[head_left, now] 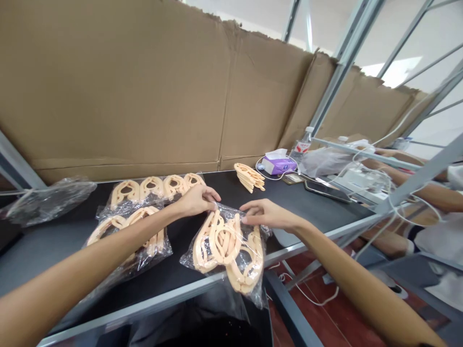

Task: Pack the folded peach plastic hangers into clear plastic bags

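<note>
A clear plastic bag (226, 253) of peach-coloured folding plastic hangers lies at the table's front edge. My right hand (269, 215) pinches the top of this bag's film between fingers and thumb. My left hand (195, 201) is just left of the same bag, its fingertips at the bag's upper edge; I cannot tell whether they grip it. Under my left forearm lies a second bagged bunch of hangers (126, 238). Behind that, a third bag (155, 189) holds a row of hangers.
The black table top (296, 205) carries a loose stack of hangers (249, 176), a purple tissue box (278, 165), a water bottle (302, 144), a phone (327, 191) and white cables. A crumpled bag (47, 200) lies far left. A co-worker's arm (427, 193) reaches in at right, behind a metal shelf frame (347, 53).
</note>
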Demonstrator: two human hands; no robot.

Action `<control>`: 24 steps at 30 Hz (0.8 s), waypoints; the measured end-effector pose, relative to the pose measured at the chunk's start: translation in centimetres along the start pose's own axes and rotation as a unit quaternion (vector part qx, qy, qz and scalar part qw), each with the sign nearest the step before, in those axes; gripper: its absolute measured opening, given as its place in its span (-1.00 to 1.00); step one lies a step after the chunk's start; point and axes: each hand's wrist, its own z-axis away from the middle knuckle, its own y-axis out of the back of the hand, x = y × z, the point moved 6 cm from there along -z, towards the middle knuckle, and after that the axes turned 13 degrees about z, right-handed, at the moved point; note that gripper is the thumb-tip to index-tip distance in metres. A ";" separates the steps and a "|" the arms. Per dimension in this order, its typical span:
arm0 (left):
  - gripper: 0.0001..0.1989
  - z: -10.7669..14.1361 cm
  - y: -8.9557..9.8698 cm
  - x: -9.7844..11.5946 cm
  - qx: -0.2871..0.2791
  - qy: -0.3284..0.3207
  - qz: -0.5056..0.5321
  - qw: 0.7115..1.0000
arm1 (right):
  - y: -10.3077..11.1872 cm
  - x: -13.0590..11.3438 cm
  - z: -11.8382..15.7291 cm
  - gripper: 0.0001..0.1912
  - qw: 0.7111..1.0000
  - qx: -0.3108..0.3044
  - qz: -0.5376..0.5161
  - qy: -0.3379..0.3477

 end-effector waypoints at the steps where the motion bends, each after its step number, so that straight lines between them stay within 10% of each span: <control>1: -0.78 0.0 0.0 0.2 -0.001 -0.001 -0.004 1.000 | -0.5 -0.3 -0.3 -0.51 0.999 -0.039 0.007 0.004; 5: -0.71 1.9 1.8 2.4 0.026 -0.010 -0.027 0.999 | -1.4 -0.3 -0.2 -0.62 0.997 -0.081 -0.010 0.001; 12: -0.66 14.2 8.6 7.8 0.182 -0.045 -0.275 0.943 | 0.1 4.6 3.6 -0.61 0.962 0.116 -0.200 -0.147; 16: -0.47 20.9 8.0 5.6 0.166 -0.013 -0.409 0.897 | -1.5 4.1 5.6 -0.61 0.933 0.172 -0.264 -0.175; 19: -0.48 23.2 6.1 2.7 0.101 0.014 -0.453 0.886 | -4.7 1.5 6.8 -0.57 0.952 0.079 -0.252 -0.158; 22: -0.50 23.7 4.9 1.3 0.077 0.005 -0.471 0.879 | -7.2 -1.2 8.0 -0.55 0.986 -0.051 -0.116 -0.113; 24: -0.51 23.5 4.8 0.9 0.074 -0.004 -0.473 0.878 | -6.4 -3.0 8.0 -0.58 0.999 -0.002 0.040 -0.010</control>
